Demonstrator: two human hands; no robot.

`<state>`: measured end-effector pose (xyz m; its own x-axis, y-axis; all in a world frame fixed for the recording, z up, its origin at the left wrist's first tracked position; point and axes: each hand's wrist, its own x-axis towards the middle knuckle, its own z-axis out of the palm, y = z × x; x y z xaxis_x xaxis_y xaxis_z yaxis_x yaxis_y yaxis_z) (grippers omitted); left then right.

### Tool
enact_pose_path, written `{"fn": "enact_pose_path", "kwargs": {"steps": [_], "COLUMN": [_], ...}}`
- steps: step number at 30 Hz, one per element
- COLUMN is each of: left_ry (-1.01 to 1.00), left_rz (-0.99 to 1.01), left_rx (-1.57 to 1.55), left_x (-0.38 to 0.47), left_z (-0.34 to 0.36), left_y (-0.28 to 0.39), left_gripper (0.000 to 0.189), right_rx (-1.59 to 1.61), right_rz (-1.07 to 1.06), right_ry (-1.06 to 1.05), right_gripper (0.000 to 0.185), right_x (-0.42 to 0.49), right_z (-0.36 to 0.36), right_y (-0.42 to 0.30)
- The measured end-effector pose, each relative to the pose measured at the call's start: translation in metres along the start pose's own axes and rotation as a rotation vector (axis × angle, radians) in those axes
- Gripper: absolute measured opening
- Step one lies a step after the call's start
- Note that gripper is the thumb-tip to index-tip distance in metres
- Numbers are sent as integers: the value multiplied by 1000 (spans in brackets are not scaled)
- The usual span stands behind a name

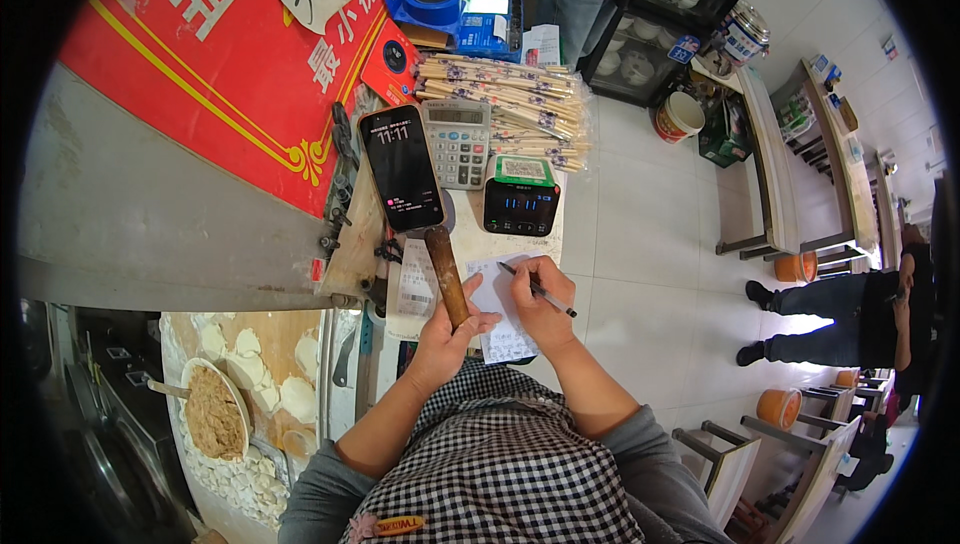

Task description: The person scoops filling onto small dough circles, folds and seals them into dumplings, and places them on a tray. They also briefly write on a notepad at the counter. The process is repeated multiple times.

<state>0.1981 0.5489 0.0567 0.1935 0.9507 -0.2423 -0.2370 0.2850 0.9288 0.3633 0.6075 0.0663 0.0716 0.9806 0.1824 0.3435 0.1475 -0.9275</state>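
In my left hand (448,338) is a short wooden rolling pin (448,274), floury and dark at its far end. The fingers of that hand also rest on a sheet of white paper (502,304) that bears handwriting. My right hand (544,300) grips a black pen (555,299), its tip at the upper part of the paper. A printed receipt (417,281) lies left of the rolling pin. Beyond are a smartphone (401,169), a grey calculator (457,143) and a black digital clock device (520,205).
Wrapped chopsticks (510,105) are piled beyond the calculator. At the lower left, a bowl of filling (217,409) stands among dough wrappers (251,360) and dumplings (240,491). A person (840,319) stands on the tiled floor at the right, near wooden tables (769,161).
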Motion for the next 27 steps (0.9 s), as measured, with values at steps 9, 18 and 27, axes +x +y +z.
{"fn": "enact_pose_path", "kwargs": {"steps": [9,18,27], "left_ry": [-40,-48,-59], "left_rz": [19,0,-1], "left_rx": [77,74,80], "left_x": [0,1,1], "left_z": [-1,-1,0], "left_y": [-1,2,5], "left_gripper": [15,22,15], "right_rx": [-19,-12,-72], "right_rz": [-51,-25,-45], "right_ry": [-53,-72,-77], "right_gripper": [5,8,9], "right_x": [2,2,3], "right_z": [-2,-2,0], "right_y": [0,-2,-1]}}
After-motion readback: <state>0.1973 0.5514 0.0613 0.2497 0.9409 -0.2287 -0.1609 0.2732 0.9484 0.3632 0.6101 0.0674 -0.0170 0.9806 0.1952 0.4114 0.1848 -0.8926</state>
